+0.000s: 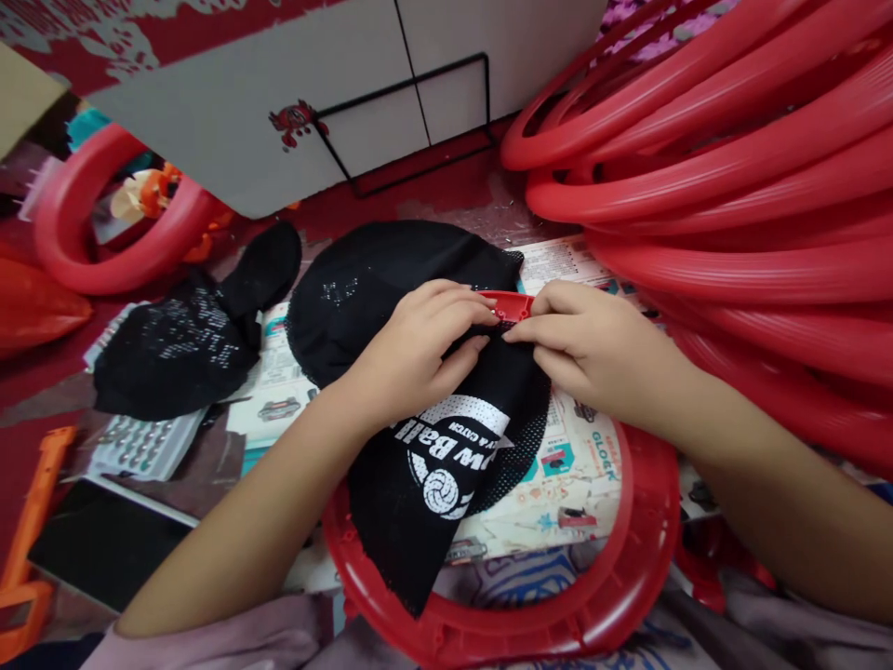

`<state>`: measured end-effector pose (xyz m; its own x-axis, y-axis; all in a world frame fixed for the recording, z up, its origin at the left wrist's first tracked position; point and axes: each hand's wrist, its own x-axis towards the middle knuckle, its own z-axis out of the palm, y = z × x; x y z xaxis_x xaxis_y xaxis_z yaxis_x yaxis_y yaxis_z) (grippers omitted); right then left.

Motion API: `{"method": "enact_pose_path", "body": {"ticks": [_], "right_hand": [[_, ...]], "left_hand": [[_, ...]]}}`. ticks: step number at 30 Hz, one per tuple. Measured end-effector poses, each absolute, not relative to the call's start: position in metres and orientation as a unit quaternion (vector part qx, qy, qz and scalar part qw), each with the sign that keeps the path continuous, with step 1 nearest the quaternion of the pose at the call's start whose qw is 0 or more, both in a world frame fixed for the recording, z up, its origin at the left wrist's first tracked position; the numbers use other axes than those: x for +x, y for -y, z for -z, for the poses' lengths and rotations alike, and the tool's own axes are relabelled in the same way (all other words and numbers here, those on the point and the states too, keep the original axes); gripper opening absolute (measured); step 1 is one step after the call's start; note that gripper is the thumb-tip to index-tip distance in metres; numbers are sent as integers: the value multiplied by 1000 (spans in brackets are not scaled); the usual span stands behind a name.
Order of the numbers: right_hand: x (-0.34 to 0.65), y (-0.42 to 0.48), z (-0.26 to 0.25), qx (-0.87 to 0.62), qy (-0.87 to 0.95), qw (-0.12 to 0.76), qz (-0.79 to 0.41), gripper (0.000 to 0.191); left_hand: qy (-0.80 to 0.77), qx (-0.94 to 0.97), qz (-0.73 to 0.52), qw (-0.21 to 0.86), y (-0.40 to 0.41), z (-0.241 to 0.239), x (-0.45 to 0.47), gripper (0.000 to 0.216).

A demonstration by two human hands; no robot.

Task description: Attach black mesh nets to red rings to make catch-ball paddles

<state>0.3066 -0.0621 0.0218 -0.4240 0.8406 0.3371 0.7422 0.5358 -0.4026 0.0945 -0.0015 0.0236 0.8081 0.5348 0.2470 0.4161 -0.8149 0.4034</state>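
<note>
A red plastic ring point(648, 521) rests toward me, its far edge up between my hands. Black fabric point(397, 540) with white print and a mesh part drapes over the ring's left side and across its opening. My left hand point(425, 344) curls over the fabric at the ring's far edge, fingertips pressing it there. From the other side, my right hand point(593, 344) pinches the fabric at the same spot, thumb and forefinger close to the left fingertips. A short stretch of bare red plastic with small holes shows between the hands. Another round black cloth piece point(377, 261) lies just beyond.
Large red rings point(732, 195) are stacked on the right. On the left are a bunched black cloth point(174, 344), a clear tray of small metal parts point(146, 447), a black tablet-like panel point(112, 544) and an orange tool point(32, 549). A white panel point(279, 102) stands behind.
</note>
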Motion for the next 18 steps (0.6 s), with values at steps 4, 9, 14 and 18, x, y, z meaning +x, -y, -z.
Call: {"method": "enact_pose_path", "body": {"ticks": [4,9,14,18], "right_hand": [[306,62,-19,-472,841,258,-67,31],[303,62,-15,-483,840,244,-25,33],[301,62,-15,-499,835,231,-19,33],[301,61,-15,-513,830,217,-32,34]], "left_hand": [[-263,931,-159,195,2,-26,93,23],[-250,938,-156,183,1,-25,93,25],[-252,940,-169,159,1,-20,93,27],[-248,947,-164,120,2,-17,94,28]]}}
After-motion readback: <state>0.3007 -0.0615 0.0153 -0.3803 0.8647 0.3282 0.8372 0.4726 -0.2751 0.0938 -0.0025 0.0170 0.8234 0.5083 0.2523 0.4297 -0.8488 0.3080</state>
